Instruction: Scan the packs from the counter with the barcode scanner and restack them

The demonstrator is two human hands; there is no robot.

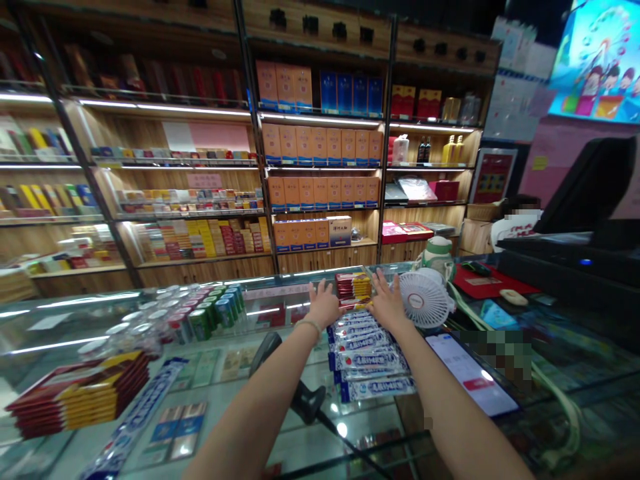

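Note:
Both arms reach forward over a glass counter. My left hand (324, 305), a band at its wrist, lies at the left side of a small stack of red and yellow packets (354, 288), fingers spread. On the stack's right side is my right hand (389, 301), its fingers also apart, beside a white fan. Several blue and white stick packs (369, 360) lie in overlapping rows just below the hands, between the forearms. Neither hand is closed round anything.
A handheld scanner (295, 387) with a cable lies by my left forearm. More red and yellow packets (80, 393) are stacked at left, near small cans (200, 323). A white fan (425, 299), a phone (473, 373) and a monitor (587, 183) stand or lie at right. Shelves (320, 257) line the wall.

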